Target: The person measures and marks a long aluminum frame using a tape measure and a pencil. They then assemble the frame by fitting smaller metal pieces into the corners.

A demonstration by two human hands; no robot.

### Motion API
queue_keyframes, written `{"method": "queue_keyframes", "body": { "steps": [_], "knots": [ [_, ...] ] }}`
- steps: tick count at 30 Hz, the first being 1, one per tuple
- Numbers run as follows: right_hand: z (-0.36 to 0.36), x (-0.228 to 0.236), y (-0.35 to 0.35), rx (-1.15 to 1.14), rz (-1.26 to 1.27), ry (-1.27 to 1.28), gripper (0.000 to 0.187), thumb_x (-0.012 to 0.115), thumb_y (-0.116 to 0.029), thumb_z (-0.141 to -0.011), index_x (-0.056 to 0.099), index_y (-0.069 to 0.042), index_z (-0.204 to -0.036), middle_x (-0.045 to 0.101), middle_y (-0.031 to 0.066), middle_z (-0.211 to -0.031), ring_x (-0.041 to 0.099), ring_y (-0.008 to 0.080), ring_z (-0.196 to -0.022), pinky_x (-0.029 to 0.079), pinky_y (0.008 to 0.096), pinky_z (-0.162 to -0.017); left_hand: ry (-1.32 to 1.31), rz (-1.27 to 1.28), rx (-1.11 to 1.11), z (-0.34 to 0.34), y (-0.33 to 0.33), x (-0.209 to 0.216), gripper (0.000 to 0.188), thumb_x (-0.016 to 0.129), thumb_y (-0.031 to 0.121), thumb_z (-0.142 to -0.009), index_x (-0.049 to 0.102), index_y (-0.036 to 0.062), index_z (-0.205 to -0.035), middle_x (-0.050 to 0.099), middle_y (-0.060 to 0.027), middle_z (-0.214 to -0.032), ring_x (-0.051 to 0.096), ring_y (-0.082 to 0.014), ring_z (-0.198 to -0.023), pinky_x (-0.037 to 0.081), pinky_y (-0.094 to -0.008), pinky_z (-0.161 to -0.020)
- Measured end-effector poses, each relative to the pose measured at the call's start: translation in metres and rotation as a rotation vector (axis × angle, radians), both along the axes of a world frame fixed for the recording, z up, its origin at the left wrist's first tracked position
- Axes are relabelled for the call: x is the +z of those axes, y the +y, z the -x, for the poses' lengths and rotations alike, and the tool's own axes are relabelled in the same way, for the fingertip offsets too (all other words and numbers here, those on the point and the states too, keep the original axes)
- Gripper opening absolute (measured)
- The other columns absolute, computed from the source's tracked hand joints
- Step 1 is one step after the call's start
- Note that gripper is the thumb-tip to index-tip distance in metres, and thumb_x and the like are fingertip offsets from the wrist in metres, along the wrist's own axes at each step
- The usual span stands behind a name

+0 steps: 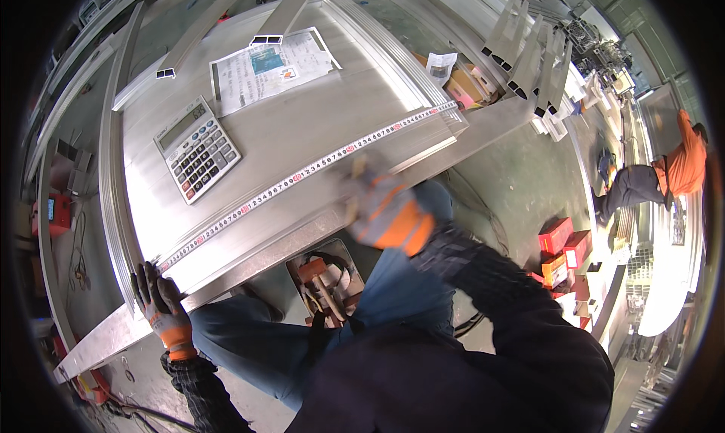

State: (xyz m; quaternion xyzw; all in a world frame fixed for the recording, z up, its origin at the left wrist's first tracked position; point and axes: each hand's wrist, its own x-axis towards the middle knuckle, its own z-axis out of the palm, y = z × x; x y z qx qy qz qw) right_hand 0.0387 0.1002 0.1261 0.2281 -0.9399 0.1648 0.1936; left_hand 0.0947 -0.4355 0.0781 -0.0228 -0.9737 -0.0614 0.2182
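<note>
A white tape measure (328,160) with red and black marks lies stretched across the near side of a silvery metal panel (166,214) in a frame. My left hand (161,312), in a grey and orange work glove, rests at the frame's near left corner, fingers stretched out, by the tape's left end. Whether a fingertip presses the tape is unclear. My right hand (387,210), gloved alike, hovers over the near edge below the tape, smeared by motion; its fingers cannot be read. A grey calculator (198,149) and a printed drawing sheet (253,78) lie on the panel.
Metal profiles (279,17) overlap the panel's far side. More profiles (521,63) stick out at the upper right. Under the bench edge stands a tool box (352,270) with a hammer. Red boxes (556,236) sit on the floor; a person in orange (683,161) bends at far right.
</note>
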Motion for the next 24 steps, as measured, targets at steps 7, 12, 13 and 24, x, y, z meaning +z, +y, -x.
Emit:
{"method": "queue_keyframes", "body": {
  "steps": [7,12,13,24],
  "knots": [
    [0.036,-0.049,0.228,-0.523,-0.179,0.161,0.037,0.067,-0.025,-0.099,0.07,-0.003,-0.129,0.075,0.0258,-0.121,0.072,0.0477,-0.118,0.054,0.0577,-0.113,0.03,-0.048,-0.012,0.005,0.008,-0.006,0.05,0.043,0.027,-0.12,0.061,0.0071,-0.162,0.053,-0.0189,-0.173,0.039,-0.0445,-0.165,0.03,-0.0559,-0.136],
    [0.042,-0.029,0.208,-0.376,-0.119,0.373,0.032,0.058,-0.023,-0.112,0.064,-0.006,-0.138,0.075,0.0192,-0.127,0.07,0.0427,-0.123,0.038,0.0613,-0.128,0.048,-0.073,0.043,-0.002,0.011,-0.001,0.045,0.05,0.021,-0.117,0.067,0.0041,-0.155,0.058,-0.0222,-0.166,0.045,-0.0474,-0.159,0.032,-0.0563,-0.135],
    [0.037,-0.008,0.179,-0.403,0.037,0.327,0.027,0.062,-0.018,-0.112,0.063,-0.007,-0.137,0.075,0.0188,-0.132,0.069,0.0409,-0.124,0.039,0.0602,-0.127,0.068,-0.115,0.055,0.001,0.019,0.004,0.044,0.053,0.021,-0.116,0.068,0.0058,-0.155,0.06,-0.0232,-0.164,0.046,-0.0482,-0.158,0.033,-0.0561,-0.134],
    [0.071,0.009,-0.019,-0.012,0.19,0.023,0.034,0.076,-0.014,-0.104,0.069,-0.003,-0.135,0.075,0.0187,-0.134,0.066,0.0441,-0.131,0.049,0.0556,-0.115,0.24,-1.08,0.228,0.007,0.005,0.017,0.038,0.076,0.02,-0.111,0.073,-0.0008,-0.142,0.077,-0.0155,-0.136,0.072,-0.0263,-0.126,0.057,-0.0397,-0.108]
  ]
}}
